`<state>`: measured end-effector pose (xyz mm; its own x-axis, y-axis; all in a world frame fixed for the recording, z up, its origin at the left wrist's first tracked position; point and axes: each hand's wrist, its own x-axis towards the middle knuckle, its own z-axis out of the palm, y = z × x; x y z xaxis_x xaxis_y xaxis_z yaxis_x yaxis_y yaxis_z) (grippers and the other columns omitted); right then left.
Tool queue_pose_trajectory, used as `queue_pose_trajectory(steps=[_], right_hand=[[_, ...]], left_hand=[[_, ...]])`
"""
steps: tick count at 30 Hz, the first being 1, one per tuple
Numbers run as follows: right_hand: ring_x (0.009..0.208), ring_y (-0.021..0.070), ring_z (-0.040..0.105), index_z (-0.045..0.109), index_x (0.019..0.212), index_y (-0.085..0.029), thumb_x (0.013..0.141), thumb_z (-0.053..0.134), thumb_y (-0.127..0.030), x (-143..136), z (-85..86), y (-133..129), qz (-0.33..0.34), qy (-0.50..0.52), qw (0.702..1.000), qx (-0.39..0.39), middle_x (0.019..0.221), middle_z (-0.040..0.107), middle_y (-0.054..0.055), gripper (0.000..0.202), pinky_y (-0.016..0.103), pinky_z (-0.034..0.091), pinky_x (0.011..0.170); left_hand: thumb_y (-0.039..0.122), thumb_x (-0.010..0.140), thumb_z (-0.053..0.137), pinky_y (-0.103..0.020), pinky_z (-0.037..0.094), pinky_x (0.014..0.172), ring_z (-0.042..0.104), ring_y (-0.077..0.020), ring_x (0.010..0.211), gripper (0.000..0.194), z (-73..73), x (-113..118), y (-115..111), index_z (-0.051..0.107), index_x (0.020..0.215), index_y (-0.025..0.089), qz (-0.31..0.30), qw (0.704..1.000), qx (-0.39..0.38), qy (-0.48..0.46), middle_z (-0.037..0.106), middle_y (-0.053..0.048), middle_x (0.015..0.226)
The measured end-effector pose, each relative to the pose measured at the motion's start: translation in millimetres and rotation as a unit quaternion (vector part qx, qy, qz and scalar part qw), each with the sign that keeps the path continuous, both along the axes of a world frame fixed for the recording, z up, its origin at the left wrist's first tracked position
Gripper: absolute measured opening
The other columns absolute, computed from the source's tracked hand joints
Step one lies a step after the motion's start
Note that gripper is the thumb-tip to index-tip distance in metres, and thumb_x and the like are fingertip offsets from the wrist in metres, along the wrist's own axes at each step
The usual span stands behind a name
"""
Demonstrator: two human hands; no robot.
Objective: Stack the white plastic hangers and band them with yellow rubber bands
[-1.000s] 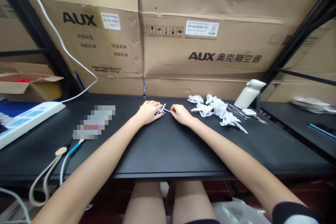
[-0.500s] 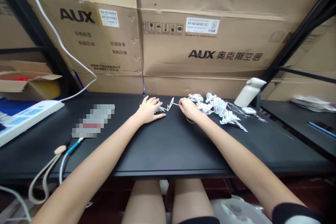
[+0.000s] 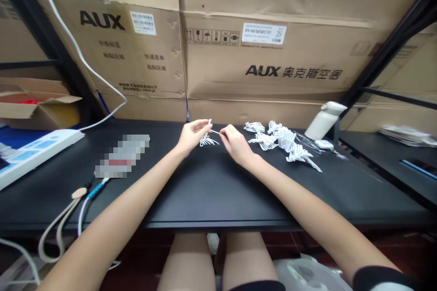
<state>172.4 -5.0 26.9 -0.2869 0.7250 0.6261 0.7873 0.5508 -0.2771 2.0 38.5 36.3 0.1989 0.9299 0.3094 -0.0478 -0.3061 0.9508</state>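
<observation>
My left hand (image 3: 194, 136) pinches one end of a thin white strip (image 3: 215, 132) between thumb and fingers, and a short piece of it sticks up above the fingertips. The other end is gripped by my right hand (image 3: 236, 145), its fingers closed. The strip spans the small gap between both hands, above the table. Just under my left hand lies a small pile of similar white strips (image 3: 209, 141), partly hidden by the fingers. To the right of my right hand are several bundles of white strips (image 3: 287, 138), heaped on the black table (image 3: 218, 191).
Behind the table stand large cardboard boxes (image 3: 218, 63). A white bottle (image 3: 324, 121) and a small white case (image 3: 324, 144) are at the back right. On the left lie a blurred-out flat object (image 3: 123, 157) with a cable, a wrist strap (image 3: 59, 225) and a white power strip (image 3: 41, 152).
My left hand has lifted from lying spread over the pile and now pinches the strip. My right hand has moved slightly left, bringing the hands closer together.
</observation>
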Motion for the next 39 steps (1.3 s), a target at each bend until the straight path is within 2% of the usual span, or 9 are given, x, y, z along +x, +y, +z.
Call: queue_pose_trajectory(steps=[4, 8, 13, 16, 19, 22, 27, 33, 39], right_hand=[[0.083, 0.0163, 0.057, 0.057, 0.093, -0.016, 0.094, 0.038, -0.022, 1, -6.4, 2, 0.016, -0.007, 0.999, -0.028, 0.094, 0.059, 0.008, 0.02, 0.025, 0.044, 0.078], [0.091, 0.017, 0.057, 0.059, 0.099, -0.017, 0.095, 0.038, -0.026, 5, -14.4, 5, 0.002, -0.061, 0.996, -0.066, 0.098, 0.061, 0.008, 0.023, 0.026, 0.045, 0.079], [0.111, 0.0208, 0.053, 0.051, 0.121, -0.013, 0.092, 0.042, -0.021, 2, -23.2, 7, 0.088, -0.15, 0.983, -0.062, 0.121, 0.058, 0.013, 0.031, 0.033, 0.042, 0.095], [0.114, 0.0227, 0.053, 0.043, 0.129, -0.009, 0.092, 0.042, -0.021, -1, -24.6, 7, 0.1, -0.165, 0.978, -0.078, 0.126, 0.055, 0.016, 0.04, 0.036, 0.042, 0.096], [0.111, 0.0234, 0.056, 0.048, 0.124, -0.009, 0.091, 0.043, -0.021, 0, -21.5, 6, 0.096, -0.169, 0.976, -0.095, 0.124, 0.057, 0.017, 0.036, 0.035, 0.044, 0.093], [0.099, 0.0219, 0.062, 0.057, 0.115, -0.013, 0.09, 0.046, -0.02, 5, -16.3, 6, 0.082, -0.165, 0.976, -0.117, 0.111, 0.064, 0.013, 0.028, 0.031, 0.045, 0.087], [0.087, 0.0207, 0.065, 0.067, 0.099, -0.017, 0.086, 0.052, -0.016, 15, -10.8, 11, 0.003, -0.125, 0.983, -0.13, 0.093, 0.07, 0.009, 0.02, 0.028, 0.045, 0.081], [0.079, 0.018, 0.064, 0.068, 0.089, -0.017, 0.077, 0.055, -0.007, 22, -13.4, 18, -0.03, -0.085, 0.988, -0.129, 0.086, 0.07, 0.006, 0.021, 0.024, 0.045, 0.073], [0.078, 0.0179, 0.065, 0.068, 0.087, -0.012, 0.074, 0.049, 0.001, 41, -23.6, 34, -0.07, -0.05, 0.99, -0.116, 0.083, 0.07, 0.009, 0.026, 0.025, 0.047, 0.074]], left_hand=[[0.042, 0.056, 0.081, -0.035, 0.055, 0.07, 0.068, -0.024, 0.081, 0.054, 1.6, -9, 4, 0.066, 0.098, 0.011, -0.027, 0.998, -0.053, -0.004, 0.071, -0.012, 0.091], [0.04, 0.055, 0.082, -0.033, 0.055, 0.07, 0.069, -0.0235, 0.079, 0.053, 5.1, -20, 11, 0.066, 0.096, 0.011, 0.016, 0.999, -0.05, -0.008, 0.071, -0.012, 0.089], [0.038, 0.055, 0.082, -0.032, 0.056, 0.067, 0.069, -0.0246, 0.081, 0.053, 6.7, -27, 16, 0.065, 0.097, 0.011, 0.033, 0.997, -0.071, -0.014, 0.071, -0.014, 0.093], [0.038, 0.056, 0.081, -0.032, 0.055, 0.067, 0.069, -0.0251, 0.083, 0.052, 5.1, -28, 17, 0.065, 0.097, 0.012, 0.029, 0.997, -0.075, -0.006, 0.07, -0.014, 0.096], [0.037, 0.056, 0.082, -0.031, 0.055, 0.069, 0.069, -0.0253, 0.085, 0.05, 4.5, -28, 16, 0.064, 0.096, 0.013, 0.026, 0.997, -0.078, -0.004, 0.07, -0.014, 0.096], [0.037, 0.056, 0.082, -0.032, 0.055, 0.069, 0.069, -0.0258, 0.086, 0.051, 5.0, -27, 14, 0.064, 0.097, 0.013, 0.017, 0.996, -0.085, -0.001, 0.07, -0.014, 0.096], [0.04, 0.057, 0.082, -0.033, 0.054, 0.071, 0.068, -0.0273, 0.088, 0.053, 3.0, -27, 13, 0.065, 0.098, 0.012, -0.026, 0.995, -0.092, 0.032, 0.07, -0.015, 0.097], [0.043, 0.057, 0.081, -0.032, 0.053, 0.068, 0.068, -0.0285, 0.089, 0.055, -1.0, -26, 13, 0.066, 0.099, 0.012, -0.062, 0.991, -0.097, 0.067, 0.07, -0.016, 0.097], [0.044, 0.059, 0.079, -0.032, 0.052, 0.066, 0.068, -0.028, 0.089, 0.056, -1.1, -24, 11, 0.064, 0.103, 0.013, -0.079, 0.989, -0.09, 0.084, 0.07, -0.016, 0.099]])
